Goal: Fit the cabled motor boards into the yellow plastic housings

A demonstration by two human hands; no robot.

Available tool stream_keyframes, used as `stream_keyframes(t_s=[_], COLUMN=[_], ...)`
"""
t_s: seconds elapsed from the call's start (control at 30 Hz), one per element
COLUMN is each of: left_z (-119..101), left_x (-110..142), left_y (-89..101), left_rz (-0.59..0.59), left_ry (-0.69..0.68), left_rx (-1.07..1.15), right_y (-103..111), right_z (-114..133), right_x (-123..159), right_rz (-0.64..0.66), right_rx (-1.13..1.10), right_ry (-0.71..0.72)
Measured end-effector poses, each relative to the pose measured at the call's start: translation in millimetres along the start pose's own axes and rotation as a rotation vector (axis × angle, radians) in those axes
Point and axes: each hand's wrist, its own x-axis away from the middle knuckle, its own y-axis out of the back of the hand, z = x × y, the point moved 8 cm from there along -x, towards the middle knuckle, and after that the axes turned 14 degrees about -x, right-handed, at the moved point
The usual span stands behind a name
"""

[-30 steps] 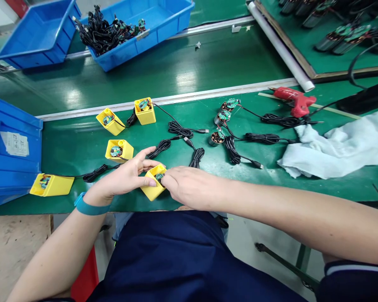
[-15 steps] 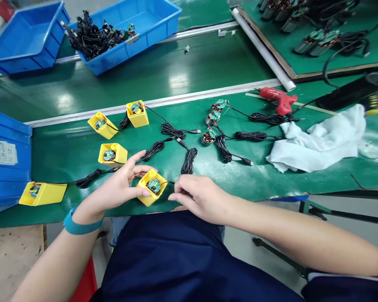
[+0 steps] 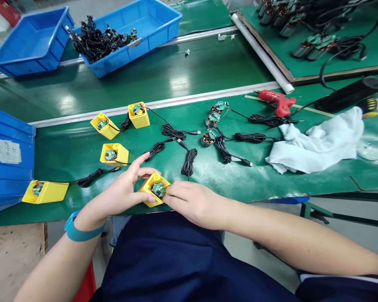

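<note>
Fingers (image 3: 148,171) on yellow case (image 3: 149,185), glossy green worktop (image 3: 245,182), grey floor (image 3: 242,243)

The square-mouthed housing (image 3: 150,187) is plain yellow, its circuit board (image 3: 158,189) green, the bundled USB cable (image 3: 189,162) black, the glue gun (image 3: 279,103) red, the crumpled cloth (image 3: 317,142) seemingly pale blue-white, the wristband (image 3: 82,228) teal.
</note>
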Motion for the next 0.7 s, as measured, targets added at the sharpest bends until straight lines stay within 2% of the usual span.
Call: stream_keyframes(t_s=[0.07,0.13,0.2,0.33,0.47,0.57,0.7], left_z=[0.7,1.2,1.4,-3.0,-12.5,-19.9,-29.6], left_x=[1.0,3.5,7.1,13.7,17.0,19.0,20.9], left_y=[-2.5,-4.0,-4.0,-8.8,-20.0,-29.2,-37.5], left_rz=[-0.004,-0.023,-0.062,-0.112,-0.143,-0.151,-0.162], left_ry=[0.002,0.007,0.021,0.026,-0.050,-0.120,-0.189], left_rx=[-0.019,-0.043,-0.079,-0.190,-0.320,-0.423,-0.513], right_y=[2.7,8.5,12.6,5.8,-6.2,-10.0,-14.7], right_z=[2.3,1.0,-4.6,-20.2,-27.5,-30.2,-34.1], right_x=[5.6,14.6,25.0,42.3,47.1,47.3,48.0], right_rz=[-0.025,-0.102,-0.197,-0.323,-0.343,-0.344,-0.320], right_rx=[0.005,-0.047,-0.163,-0.353,-0.533,-0.630,-0.610], right_ry=[0.044,0.015,-0.089,-0.407,-0.622,-0.699,-0.764])
